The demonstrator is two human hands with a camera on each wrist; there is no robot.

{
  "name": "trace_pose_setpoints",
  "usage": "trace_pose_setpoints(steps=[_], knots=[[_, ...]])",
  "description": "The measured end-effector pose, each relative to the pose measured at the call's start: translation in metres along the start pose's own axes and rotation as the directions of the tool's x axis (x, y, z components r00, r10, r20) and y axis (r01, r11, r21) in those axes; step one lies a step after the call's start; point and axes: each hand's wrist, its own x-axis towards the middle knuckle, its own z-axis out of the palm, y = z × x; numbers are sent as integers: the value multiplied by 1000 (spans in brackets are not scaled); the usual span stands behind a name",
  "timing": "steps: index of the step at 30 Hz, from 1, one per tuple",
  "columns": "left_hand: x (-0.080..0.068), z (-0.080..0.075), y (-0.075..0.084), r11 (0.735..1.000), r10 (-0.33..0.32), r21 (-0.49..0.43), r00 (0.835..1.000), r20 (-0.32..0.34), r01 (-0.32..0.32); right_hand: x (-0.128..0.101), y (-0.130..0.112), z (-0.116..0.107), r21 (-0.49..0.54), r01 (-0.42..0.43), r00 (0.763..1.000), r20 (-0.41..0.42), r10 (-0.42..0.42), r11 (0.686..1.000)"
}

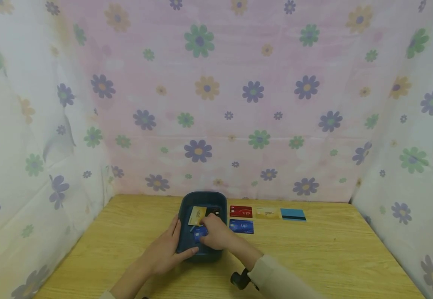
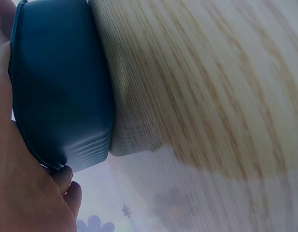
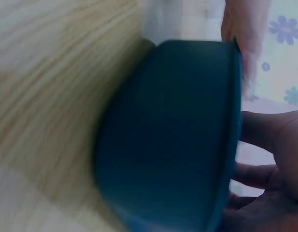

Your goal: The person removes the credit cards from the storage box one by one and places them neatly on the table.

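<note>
A dark teal plastic bin (image 1: 203, 256) stands on the table with several cards inside. My left hand (image 1: 164, 250) grips its left side, the thumb over the near rim and the fingers along the left wall. Reaching over the right rim, my right hand (image 1: 218, 233) is down inside the bin. Its thumb and index finger are at the two edges of a blue card (image 1: 198, 235); whether they pinch it I cannot tell. A gold card (image 1: 198, 215) leans just above those fingers, and a black card (image 1: 215, 211) lies by the far right corner.
Right of the bin lie a red VIP card (image 1: 241, 211), a pale gold card (image 1: 267, 213) and a light blue card with a black stripe (image 1: 293, 214) in a row. A blue VIP card (image 1: 242, 226) sits below the red one. Flowered cloth (image 1: 231, 124) encloses the wooden table (image 1: 321, 257).
</note>
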Motion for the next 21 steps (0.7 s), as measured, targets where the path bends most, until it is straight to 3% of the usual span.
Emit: trace_pose_setpoints(steps=[3, 7, 13, 21], knots=[[0, 0, 0, 1000, 11, 6, 1000, -3, -11, 5, -8, 9, -53, -58, 998, 15, 59, 997], [-1, 0, -1, 1000, 22, 10, 1000, -5, -22, 10, -14, 20, -36, -165, 986, -2, 165, 986], [-1, 1, -1, 1000, 21, 9, 1000, -6, -21, 15, -16, 29, -4, -316, 947, -58, 315, 949], [-1, 0, -1, 1000, 12, -2, 1000, -2, -12, 20, -15, 34, -14, -376, 924, -78, 374, 927]])
